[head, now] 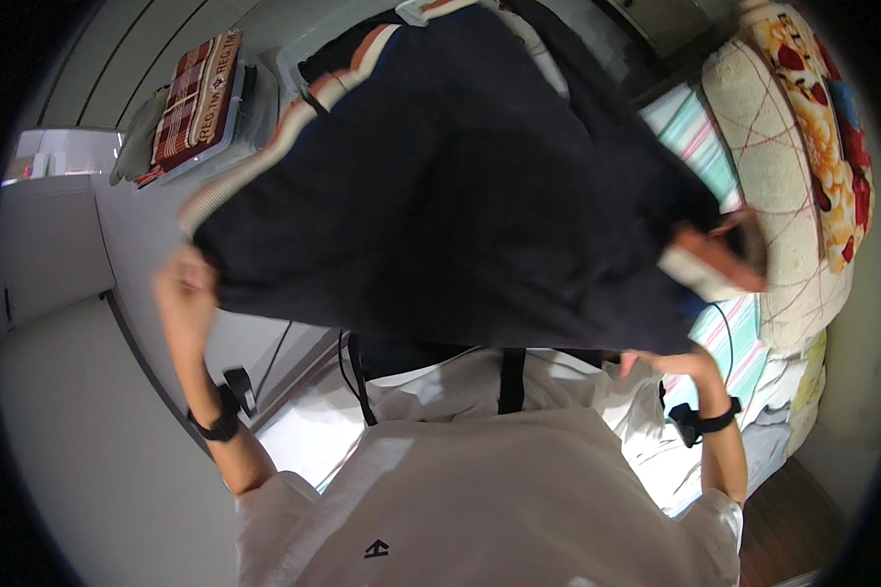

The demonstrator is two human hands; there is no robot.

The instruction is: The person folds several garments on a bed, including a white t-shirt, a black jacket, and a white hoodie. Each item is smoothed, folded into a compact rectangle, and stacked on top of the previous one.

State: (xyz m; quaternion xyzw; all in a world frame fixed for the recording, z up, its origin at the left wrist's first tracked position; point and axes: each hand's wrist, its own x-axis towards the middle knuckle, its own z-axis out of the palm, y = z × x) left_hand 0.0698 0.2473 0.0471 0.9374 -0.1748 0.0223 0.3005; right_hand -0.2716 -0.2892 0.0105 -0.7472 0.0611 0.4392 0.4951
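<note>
A black garment (440, 183) with orange and white stripes along its edges spreads across the middle of the view, held up in front of my body. At the left, my left hand (188, 285) grips its lower left corner beside the striped edge. My right hand (675, 361) is at its lower right edge, with part of the fingers hidden behind the cloth. A striped band (712, 268) on the right side is blurred. Each wrist wears a black strap with a small device.
A folded red checked cloth (198, 103) lies on a clear plastic box at the upper left. On the right, a cream quilted bedding roll (767, 191) and a floral blanket (815, 132) rest on a striped sheet (694, 147). A thin black cable runs past my right hand.
</note>
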